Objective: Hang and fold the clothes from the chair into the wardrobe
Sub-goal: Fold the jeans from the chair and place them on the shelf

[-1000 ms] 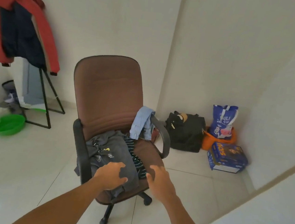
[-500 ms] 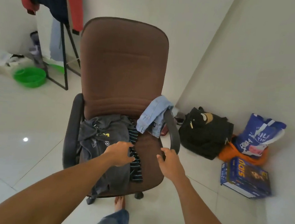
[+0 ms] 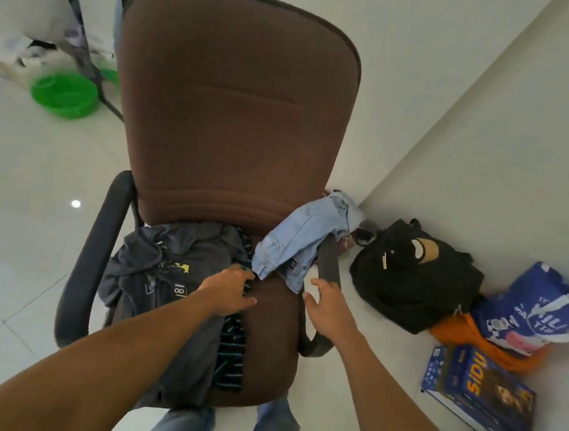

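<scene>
Brown fabric office chair at centre. Dark grey printed sweatshirt heaped on the seat's left, with a black teal-striped garment beside it. Pale blue denim garment draped over the right armrest. Left hand on the striped garment, fingers curled; cannot tell if gripping. Right hand open, fingers spread, just near of the denim hem.

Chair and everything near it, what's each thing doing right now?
chair: upright, clothes piled on its seat.
grey top: crumpled on the seat, hanging over the front edge.
striped top: lying partly under the grey top.
denim garment: draped over one armrest.
left hand: on the striped top, grip unclear.
right hand: open beside that armrest, holding nothing.
black bag: slumped on the floor.
green basin: upright on the floor.
</scene>
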`<action>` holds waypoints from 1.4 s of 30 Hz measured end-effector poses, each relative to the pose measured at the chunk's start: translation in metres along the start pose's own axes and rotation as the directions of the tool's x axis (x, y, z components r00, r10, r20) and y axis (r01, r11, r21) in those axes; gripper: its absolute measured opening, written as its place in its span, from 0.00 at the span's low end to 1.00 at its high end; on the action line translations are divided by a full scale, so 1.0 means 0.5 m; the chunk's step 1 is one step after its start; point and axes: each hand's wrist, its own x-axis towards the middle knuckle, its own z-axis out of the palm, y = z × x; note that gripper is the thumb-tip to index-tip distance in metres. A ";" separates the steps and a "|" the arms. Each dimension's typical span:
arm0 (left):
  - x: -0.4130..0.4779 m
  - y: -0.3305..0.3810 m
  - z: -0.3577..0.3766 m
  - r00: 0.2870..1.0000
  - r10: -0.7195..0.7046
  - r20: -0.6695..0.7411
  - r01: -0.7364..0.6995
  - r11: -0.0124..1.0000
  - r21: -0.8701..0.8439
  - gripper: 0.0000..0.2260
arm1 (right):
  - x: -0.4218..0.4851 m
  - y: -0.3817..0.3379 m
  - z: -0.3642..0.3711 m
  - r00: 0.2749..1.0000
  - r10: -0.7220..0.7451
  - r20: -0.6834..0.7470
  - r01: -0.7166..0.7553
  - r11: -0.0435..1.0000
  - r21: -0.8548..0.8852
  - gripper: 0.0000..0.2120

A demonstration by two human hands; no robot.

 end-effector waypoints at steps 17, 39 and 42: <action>0.261 0.078 0.130 0.983 -0.176 0.052 0.168 0.976 0.136 0.32 | 0.283 0.070 0.093 0.939 -0.055 0.340 -0.017 0.978 0.206 0.33; 0.213 0.021 0.073 0.935 -0.084 -0.345 0.067 0.996 -0.061 0.27 | 0.191 0.049 0.130 0.971 -0.239 -0.018 0.226 0.889 0.399 0.37; 0.173 0.024 0.011 0.910 0.009 -0.414 -0.033 0.998 -0.052 0.26 | 0.147 0.009 0.092 0.967 -0.215 -0.140 0.255 0.853 0.455 0.35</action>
